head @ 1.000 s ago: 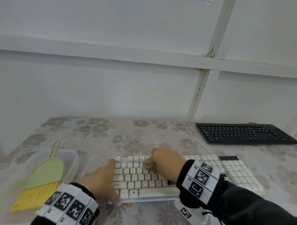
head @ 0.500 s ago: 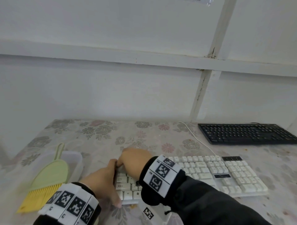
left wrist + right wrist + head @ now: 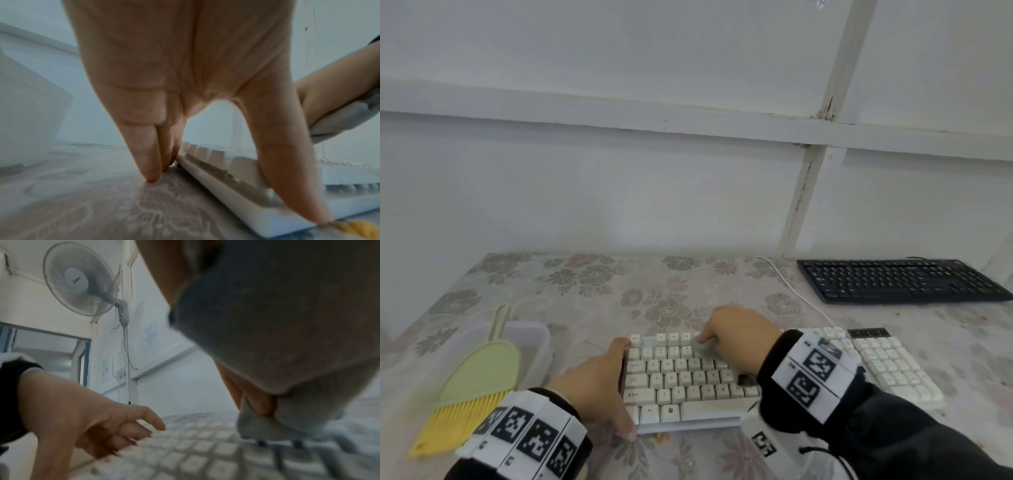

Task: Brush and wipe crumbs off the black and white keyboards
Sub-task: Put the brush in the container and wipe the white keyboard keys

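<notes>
The white keyboard (image 3: 688, 380) lies on the flowered table in front of me. My left hand (image 3: 616, 387) braces its left end, with straight fingers (image 3: 150, 162) on the table beside it and the thumb (image 3: 287, 170) across its front corner. My right hand (image 3: 736, 337) grips a grey cloth (image 3: 703, 349) and presses it on the upper key rows. In the right wrist view the cloth (image 3: 287, 321) fills the frame above the keys (image 3: 205, 459). The black keyboard (image 3: 893, 281) lies at the back right, untouched.
A green brush with yellow bristles (image 3: 476, 387) rests on a translucent container (image 3: 534, 342) at the left. The white keyboard's cable (image 3: 791, 291) runs to the back wall. Yellow crumbs (image 3: 661, 435) lie by the keyboard's front edge.
My right hand swept the cloth left to the keyboard's left end, then came back right to the upper middle keys. The left hand has stayed at the keyboard's left end.
</notes>
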